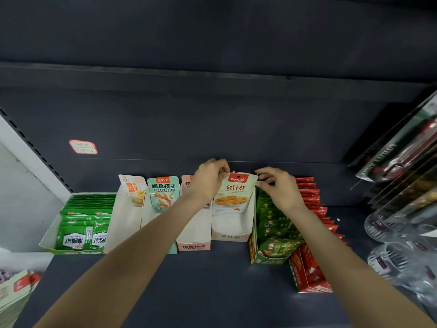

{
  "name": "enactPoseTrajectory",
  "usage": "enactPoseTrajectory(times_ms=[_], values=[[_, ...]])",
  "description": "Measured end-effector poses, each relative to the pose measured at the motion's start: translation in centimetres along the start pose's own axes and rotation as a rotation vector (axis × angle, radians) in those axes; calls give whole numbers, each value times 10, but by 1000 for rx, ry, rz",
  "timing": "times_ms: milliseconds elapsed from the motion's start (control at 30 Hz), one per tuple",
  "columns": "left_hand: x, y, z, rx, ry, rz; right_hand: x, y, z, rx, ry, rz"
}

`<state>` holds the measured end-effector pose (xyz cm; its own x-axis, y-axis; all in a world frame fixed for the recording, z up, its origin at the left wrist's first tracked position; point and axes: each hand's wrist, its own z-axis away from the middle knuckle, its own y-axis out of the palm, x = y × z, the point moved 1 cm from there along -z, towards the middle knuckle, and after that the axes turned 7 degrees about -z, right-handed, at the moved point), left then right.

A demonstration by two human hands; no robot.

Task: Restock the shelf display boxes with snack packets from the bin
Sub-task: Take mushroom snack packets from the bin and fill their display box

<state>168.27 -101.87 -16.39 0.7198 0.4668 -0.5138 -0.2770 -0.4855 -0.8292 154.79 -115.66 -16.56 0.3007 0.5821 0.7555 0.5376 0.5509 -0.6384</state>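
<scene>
White mushroom snack packet with a red header (233,194) stands upright in its white cardboard display box (230,229), corners pinched by left hand (209,179) and right hand (277,188); at 9 o'clock, the left forearm hides a pink box's (194,245) contents.

A white snack packet with a red label and a picture of orange food (233,194) stands upright at the back of a pale, open-topped cardboard display box (230,229) on the dark shelf (212,280), between a pink-fronted box (194,245) and a green box of green packets (272,233).
</scene>
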Motion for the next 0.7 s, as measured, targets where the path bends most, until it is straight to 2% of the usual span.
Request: enactPoseTrajectory(times_ms=[200,333,500,700], values=[[6,9,10,3,-64,-70,3,15,-9,-68,52,210],[6,14,14,-29,-79,-140,8,20,-12,-79,17,326],[2,12,14,-18,-30,-219,8,16,-10,-46,1,287],[-1,-2,27,-40,-13,-237,20,14,6,-4,-84,123]])
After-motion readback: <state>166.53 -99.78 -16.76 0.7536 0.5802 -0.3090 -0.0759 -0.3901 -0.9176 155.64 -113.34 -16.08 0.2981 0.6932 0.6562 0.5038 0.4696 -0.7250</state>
